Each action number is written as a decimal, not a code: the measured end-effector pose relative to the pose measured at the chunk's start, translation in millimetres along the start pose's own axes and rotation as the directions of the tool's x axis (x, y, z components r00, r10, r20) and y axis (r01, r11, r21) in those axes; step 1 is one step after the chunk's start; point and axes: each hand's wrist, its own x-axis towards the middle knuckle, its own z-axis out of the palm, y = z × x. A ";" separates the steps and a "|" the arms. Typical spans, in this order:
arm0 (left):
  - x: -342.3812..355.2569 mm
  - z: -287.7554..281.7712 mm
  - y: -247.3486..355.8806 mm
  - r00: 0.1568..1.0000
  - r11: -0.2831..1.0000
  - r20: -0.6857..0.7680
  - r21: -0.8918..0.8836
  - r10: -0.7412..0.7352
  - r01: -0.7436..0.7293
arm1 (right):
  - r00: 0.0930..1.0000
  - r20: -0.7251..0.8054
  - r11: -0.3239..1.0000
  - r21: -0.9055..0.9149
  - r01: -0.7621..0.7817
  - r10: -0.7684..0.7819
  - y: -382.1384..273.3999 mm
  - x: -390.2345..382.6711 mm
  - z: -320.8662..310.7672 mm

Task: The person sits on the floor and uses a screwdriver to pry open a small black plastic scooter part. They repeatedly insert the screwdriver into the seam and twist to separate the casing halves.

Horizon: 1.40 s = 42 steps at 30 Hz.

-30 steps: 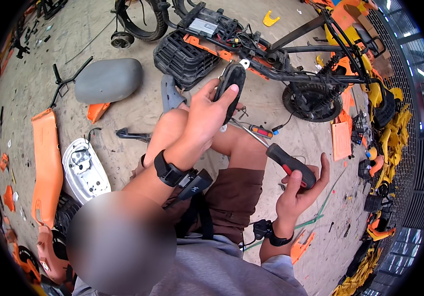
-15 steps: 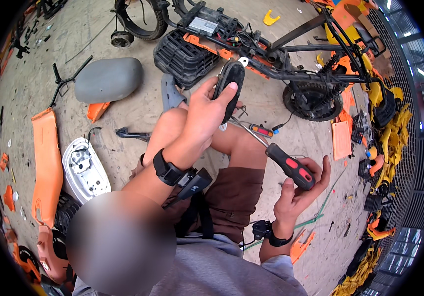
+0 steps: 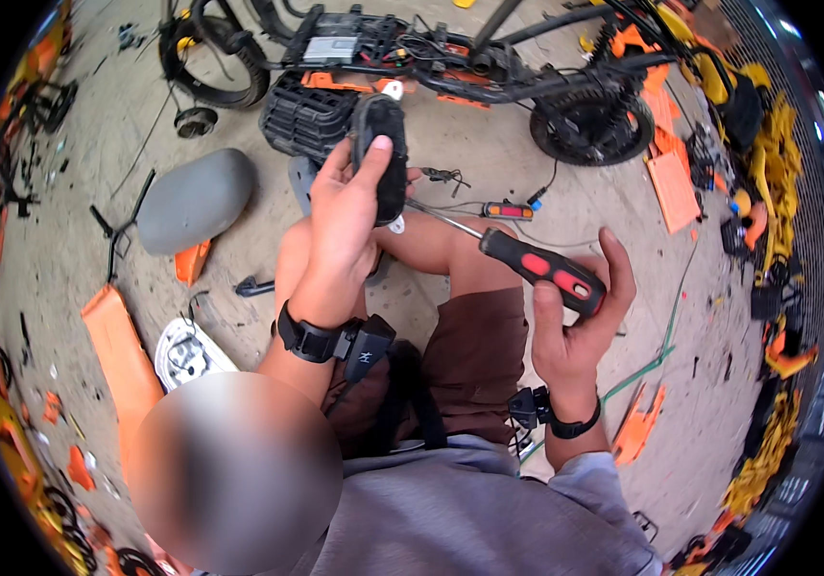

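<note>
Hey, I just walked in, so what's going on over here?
A seated person grips a black oblong part in the left hand. The right hand holds a screwdriver by its black and red handle, shaft pointing toward the part; whether the tip touches it, I can't tell. Beyond the knees is a black vehicle frame; on the left, a grey seat and a long orange panel.

1 small white character [image 3: 366, 358], slightly tilted, on the black left-wrist device [image 3: 373, 338]
</note>
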 end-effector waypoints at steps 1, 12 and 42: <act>-0.4 0.1 -0.1 1.000 1.000 -0.007 0.017 -0.025 0.025 | 0.975 -0.095 0.979 -0.018 0.201 -0.202 6.1 10.2 4.2; 15.1 -9.8 -15.9 0.925 0.913 0.153 -0.167 -0.349 0.372 | 0.810 0.100 0.816 0.100 0.569 -0.577 -17.6 100.9 -14.2; 2.8 -7.0 -6.2 0.887 0.873 0.170 -0.172 -0.429 0.456 | 0.863 -0.168 0.774 0.385 0.502 -0.476 -32.8 128.3 46.4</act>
